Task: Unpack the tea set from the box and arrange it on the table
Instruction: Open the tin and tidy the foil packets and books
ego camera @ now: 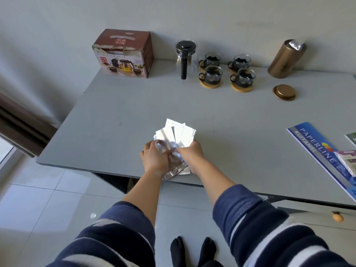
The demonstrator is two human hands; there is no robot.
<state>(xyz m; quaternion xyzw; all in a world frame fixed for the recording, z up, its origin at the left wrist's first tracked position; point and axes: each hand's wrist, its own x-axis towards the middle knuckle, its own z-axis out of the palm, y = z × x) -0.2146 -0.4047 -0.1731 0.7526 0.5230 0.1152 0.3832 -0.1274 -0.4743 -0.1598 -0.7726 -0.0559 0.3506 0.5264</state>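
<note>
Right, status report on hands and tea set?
Both hands, left hand and right hand, gripping silver foil sachets. Glass teapot, four glass cups out beside brown cardboard box. Nothing blocking.

The box stands torn far beyond the left hand. The glass teapot is upright beside it. Four cups sit on coasters, far beyond the right hand.

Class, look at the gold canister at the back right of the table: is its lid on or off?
Off. The gold canister stands open-topped with silver foil showing, and its lid lies flat on the table in front.
</note>
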